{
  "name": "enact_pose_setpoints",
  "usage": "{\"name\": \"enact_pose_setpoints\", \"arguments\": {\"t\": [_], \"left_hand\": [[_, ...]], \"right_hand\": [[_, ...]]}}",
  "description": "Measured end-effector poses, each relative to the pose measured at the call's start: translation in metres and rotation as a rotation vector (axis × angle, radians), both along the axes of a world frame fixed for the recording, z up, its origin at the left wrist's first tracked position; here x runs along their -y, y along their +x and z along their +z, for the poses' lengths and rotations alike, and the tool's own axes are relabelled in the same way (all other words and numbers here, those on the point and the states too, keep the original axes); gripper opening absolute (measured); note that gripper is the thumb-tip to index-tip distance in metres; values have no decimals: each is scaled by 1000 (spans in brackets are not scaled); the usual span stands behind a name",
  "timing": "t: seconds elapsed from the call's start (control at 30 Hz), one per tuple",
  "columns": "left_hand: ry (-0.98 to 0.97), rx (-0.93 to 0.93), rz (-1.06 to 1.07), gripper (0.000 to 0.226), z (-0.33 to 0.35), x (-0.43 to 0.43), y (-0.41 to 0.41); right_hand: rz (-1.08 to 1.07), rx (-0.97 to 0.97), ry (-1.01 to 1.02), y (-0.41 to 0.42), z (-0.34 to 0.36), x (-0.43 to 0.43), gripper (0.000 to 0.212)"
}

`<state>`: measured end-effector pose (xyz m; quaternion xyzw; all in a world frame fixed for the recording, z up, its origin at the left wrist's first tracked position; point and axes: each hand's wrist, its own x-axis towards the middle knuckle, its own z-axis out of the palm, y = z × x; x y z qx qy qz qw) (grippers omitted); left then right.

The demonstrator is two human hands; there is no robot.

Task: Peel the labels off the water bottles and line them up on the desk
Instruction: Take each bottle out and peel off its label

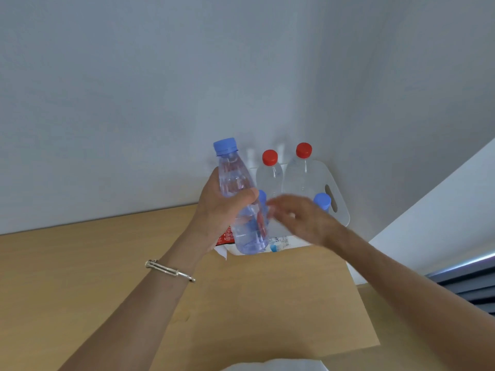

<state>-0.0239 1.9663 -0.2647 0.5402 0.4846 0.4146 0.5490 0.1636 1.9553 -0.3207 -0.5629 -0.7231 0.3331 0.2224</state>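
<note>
Left hand (222, 212): fingers and thumb wrapped round the mid-body of the blue-capped bottle (234, 172), held above the desk (80, 263). Long axis near upright, cap up, leaning slightly left; body clear, bluish, no label seen. Right hand (302, 218) sits just right of the bottle's lower half, motion-blurred, so grip cannot be told. Judgement: placement goes rearward-right, beside the red-capped bottles (269, 178); the left hand carries.

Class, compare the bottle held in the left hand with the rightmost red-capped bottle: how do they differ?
The held bottle has a blue cap, the red-capped bottle a red one. The held bottle is tilted in the left hand; the red-capped bottle stands upright, untouched. Both are transparent and capped.
</note>
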Motion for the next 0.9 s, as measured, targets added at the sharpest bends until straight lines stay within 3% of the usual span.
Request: {"name": "enact_pose_setpoints", "arguments": {"t": [0.07,0.13,0.23,0.4,0.53,0.73,0.9], "left_hand": [[52,-55,-29,37,3,-1,7],[129,-138,-104,47,6,-2,19],[187,-341,-163,67,8,-5,32],[107,-395,-261,88,-1,-8,28],[55,-431,-163,84,-9,-8,10],[60,-519,-99,62,-23,-7,-1],[35,-618,-146,60,-35,-5,-8]], "right_hand": [[-121,-433,-56,-9,41,-4,27],[-112,-557,-57,-17,64,-7,25],[-184,-420,30,-23,77,-8,15],[-298,-197,79,-16,73,-6,14],[-367,-9,54,-14,61,-8,29],[-410,98,-77,-13,19,-21,33],[-445,140,-195,-17,-15,-24,34]]}}
